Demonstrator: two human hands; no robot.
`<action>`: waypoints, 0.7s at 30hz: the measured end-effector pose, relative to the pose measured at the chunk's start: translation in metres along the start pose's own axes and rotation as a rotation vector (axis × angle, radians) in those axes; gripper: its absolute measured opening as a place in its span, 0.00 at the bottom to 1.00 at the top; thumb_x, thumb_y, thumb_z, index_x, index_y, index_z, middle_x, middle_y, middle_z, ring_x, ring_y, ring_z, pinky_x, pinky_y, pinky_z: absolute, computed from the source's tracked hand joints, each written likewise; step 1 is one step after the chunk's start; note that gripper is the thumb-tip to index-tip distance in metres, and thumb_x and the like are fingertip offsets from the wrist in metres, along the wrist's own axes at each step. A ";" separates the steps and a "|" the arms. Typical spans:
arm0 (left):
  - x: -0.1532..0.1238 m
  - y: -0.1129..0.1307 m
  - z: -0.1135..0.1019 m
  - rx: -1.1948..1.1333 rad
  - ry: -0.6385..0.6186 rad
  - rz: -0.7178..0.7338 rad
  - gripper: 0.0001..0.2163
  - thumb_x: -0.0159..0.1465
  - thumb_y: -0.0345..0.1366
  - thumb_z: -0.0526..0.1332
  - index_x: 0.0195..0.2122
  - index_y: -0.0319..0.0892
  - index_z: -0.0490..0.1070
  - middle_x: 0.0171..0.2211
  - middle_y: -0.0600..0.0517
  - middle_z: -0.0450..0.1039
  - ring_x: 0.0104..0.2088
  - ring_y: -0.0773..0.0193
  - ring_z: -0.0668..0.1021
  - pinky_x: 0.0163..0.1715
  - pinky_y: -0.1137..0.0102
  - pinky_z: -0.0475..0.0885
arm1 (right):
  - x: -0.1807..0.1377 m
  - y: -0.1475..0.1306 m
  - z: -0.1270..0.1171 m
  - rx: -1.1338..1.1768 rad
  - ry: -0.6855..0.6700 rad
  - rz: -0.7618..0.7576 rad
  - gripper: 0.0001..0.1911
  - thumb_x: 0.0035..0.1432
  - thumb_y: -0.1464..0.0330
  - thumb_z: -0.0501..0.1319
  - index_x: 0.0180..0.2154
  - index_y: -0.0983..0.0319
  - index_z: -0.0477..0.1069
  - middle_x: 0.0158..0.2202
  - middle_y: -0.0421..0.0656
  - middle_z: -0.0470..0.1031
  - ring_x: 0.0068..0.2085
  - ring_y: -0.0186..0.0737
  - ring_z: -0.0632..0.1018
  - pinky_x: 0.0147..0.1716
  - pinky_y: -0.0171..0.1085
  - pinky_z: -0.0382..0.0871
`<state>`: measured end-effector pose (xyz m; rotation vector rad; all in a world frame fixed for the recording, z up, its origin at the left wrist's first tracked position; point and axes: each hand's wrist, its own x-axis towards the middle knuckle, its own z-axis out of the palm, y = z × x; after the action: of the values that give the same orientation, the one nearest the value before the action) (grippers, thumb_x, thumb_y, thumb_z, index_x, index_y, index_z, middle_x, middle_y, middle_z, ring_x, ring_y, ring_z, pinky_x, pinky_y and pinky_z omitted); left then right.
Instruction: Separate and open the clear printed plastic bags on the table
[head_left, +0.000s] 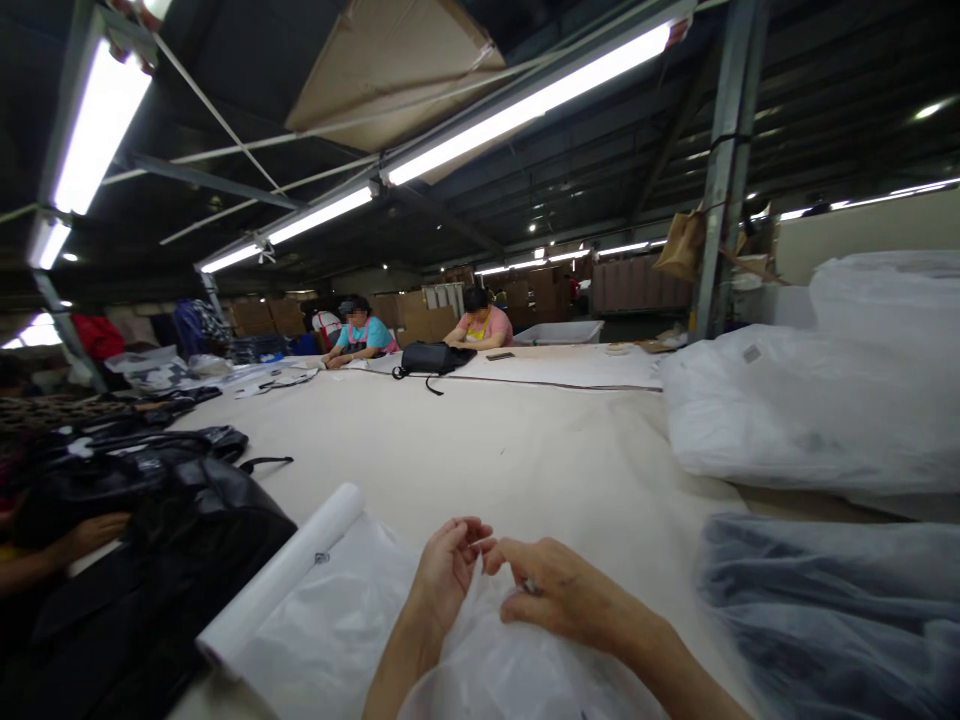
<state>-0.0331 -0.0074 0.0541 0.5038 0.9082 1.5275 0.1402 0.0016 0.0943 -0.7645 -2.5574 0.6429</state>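
the left hand (446, 570) and the right hand (551, 590) are at the near centre of the scene, fingertips almost touching each other. both hands are closed: the fingers are curled inward and the tips pinch a fold of the thin plastic bag (337, 630). the exact edge that they pinch is too fine to make out.

the plastic bag lies flat on the near part of the table (487, 450), under and around both hands, and spreads toward the near left. it is translucent white and crumpled below the wrists.

a white roll (277, 575) lies just beside the bag on its left, set diagonally from the near left to the far right. a small dark clip sits on the film next to the roll.

black bags (187, 510) are piled on the left of the table. another person's hand (90, 535) rests at the left edge of that pile.

on the right, large white sacks (810, 410) are stacked. a grey bundle (825, 610) wrapped in clear film lies nearer, to the right of the right hand.

at the far end of the table two people (360, 335) sit side by side. a black pouch (431, 357) lies on the table between them. tube lights (525, 105) run overhead.
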 end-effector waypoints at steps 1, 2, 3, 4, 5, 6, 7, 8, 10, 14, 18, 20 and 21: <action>0.002 -0.001 -0.001 -0.025 0.041 -0.020 0.03 0.57 0.28 0.57 0.27 0.37 0.69 0.26 0.48 0.75 0.28 0.64 0.77 0.34 0.70 0.71 | 0.001 0.002 0.006 -0.025 -0.003 -0.002 0.20 0.50 0.68 0.61 0.48 0.55 0.69 0.32 0.39 0.75 0.33 0.39 0.73 0.31 0.33 0.57; 0.003 -0.003 -0.001 -0.045 0.076 -0.047 0.04 0.58 0.29 0.57 0.27 0.37 0.69 0.26 0.48 0.74 0.28 0.63 0.77 0.34 0.69 0.71 | 0.003 0.004 0.012 -0.059 -0.002 -0.013 0.24 0.51 0.69 0.60 0.52 0.54 0.67 0.34 0.41 0.77 0.35 0.41 0.74 0.32 0.34 0.58; 0.004 -0.005 -0.002 -0.060 0.097 -0.073 0.05 0.59 0.30 0.56 0.27 0.37 0.69 0.25 0.48 0.74 0.28 0.63 0.77 0.35 0.69 0.71 | 0.005 0.006 0.020 -0.095 -0.006 -0.028 0.28 0.51 0.70 0.59 0.55 0.54 0.64 0.36 0.42 0.78 0.36 0.42 0.75 0.33 0.35 0.59; 0.005 -0.007 -0.001 -0.074 0.101 -0.094 0.06 0.60 0.31 0.56 0.27 0.37 0.69 0.25 0.47 0.74 0.28 0.62 0.78 0.36 0.68 0.71 | 0.006 0.007 0.028 -0.123 -0.011 -0.045 0.31 0.51 0.72 0.57 0.58 0.54 0.60 0.38 0.44 0.78 0.37 0.44 0.76 0.34 0.36 0.60; 0.005 -0.008 -0.001 -0.088 0.091 -0.106 0.07 0.61 0.32 0.55 0.28 0.37 0.69 0.26 0.47 0.74 0.28 0.62 0.78 0.37 0.67 0.72 | 0.008 0.008 0.036 -0.142 -0.016 -0.061 0.34 0.50 0.75 0.56 0.60 0.55 0.57 0.40 0.45 0.78 0.39 0.45 0.76 0.35 0.36 0.61; 0.006 -0.010 0.000 -0.101 0.081 -0.111 0.08 0.62 0.33 0.55 0.29 0.36 0.69 0.27 0.46 0.74 0.29 0.61 0.78 0.38 0.66 0.72 | 0.009 0.009 0.044 -0.149 -0.015 -0.074 0.36 0.49 0.77 0.54 0.61 0.56 0.56 0.41 0.46 0.78 0.39 0.45 0.76 0.35 0.36 0.61; 0.006 -0.010 0.000 -0.111 0.080 -0.114 0.09 0.63 0.34 0.54 0.30 0.36 0.68 0.27 0.46 0.74 0.29 0.61 0.78 0.39 0.66 0.72 | 0.010 0.010 0.050 -0.143 -0.010 -0.084 0.37 0.47 0.78 0.53 0.61 0.57 0.57 0.41 0.47 0.78 0.39 0.44 0.76 0.35 0.36 0.61; 0.007 -0.010 0.000 -0.121 0.088 -0.116 0.10 0.64 0.35 0.53 0.30 0.36 0.68 0.27 0.45 0.74 0.29 0.61 0.78 0.39 0.65 0.72 | 0.012 0.012 0.054 -0.126 0.002 -0.092 0.35 0.47 0.79 0.52 0.58 0.58 0.61 0.40 0.47 0.78 0.38 0.44 0.76 0.34 0.35 0.61; 0.007 -0.007 -0.002 -0.115 0.097 -0.117 0.11 0.66 0.37 0.51 0.31 0.37 0.67 0.27 0.46 0.74 0.29 0.61 0.78 0.40 0.65 0.72 | 0.014 0.015 0.054 -0.056 0.052 -0.107 0.23 0.48 0.79 0.52 0.45 0.61 0.72 0.34 0.45 0.78 0.34 0.41 0.75 0.32 0.35 0.61; 0.001 0.008 -0.011 0.120 -0.066 -0.098 0.11 0.66 0.39 0.52 0.38 0.37 0.68 0.37 0.43 0.76 0.36 0.60 0.78 0.41 0.66 0.70 | 0.009 0.029 0.018 0.373 0.017 -0.052 0.06 0.49 0.72 0.57 0.26 0.63 0.74 0.23 0.39 0.72 0.26 0.33 0.69 0.28 0.31 0.59; -0.020 0.018 -0.004 0.401 -0.363 -0.048 0.15 0.62 0.44 0.57 0.43 0.38 0.71 0.42 0.44 0.76 0.42 0.58 0.76 0.43 0.67 0.68 | -0.017 0.054 -0.041 0.730 0.068 0.157 0.10 0.49 0.65 0.61 0.32 0.64 0.76 0.27 0.40 0.73 0.28 0.33 0.69 0.28 0.31 0.59; -0.032 0.019 0.008 0.536 -0.489 -0.025 0.14 0.61 0.45 0.58 0.41 0.40 0.73 0.39 0.47 0.76 0.40 0.58 0.75 0.43 0.67 0.67 | -0.039 0.070 -0.065 0.845 0.215 0.259 0.13 0.46 0.62 0.65 0.32 0.64 0.75 0.26 0.40 0.73 0.27 0.32 0.69 0.27 0.31 0.59; -0.038 0.019 0.015 0.615 -0.551 -0.002 0.13 0.60 0.44 0.59 0.39 0.40 0.74 0.37 0.49 0.76 0.39 0.59 0.74 0.43 0.67 0.67 | -0.050 0.078 -0.075 0.900 0.307 0.303 0.14 0.45 0.61 0.66 0.32 0.63 0.74 0.25 0.39 0.72 0.25 0.32 0.68 0.25 0.31 0.59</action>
<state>-0.0271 -0.0393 0.0845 1.2925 0.9190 0.9958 0.2471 0.0542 0.1027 -0.8159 -1.6106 1.4836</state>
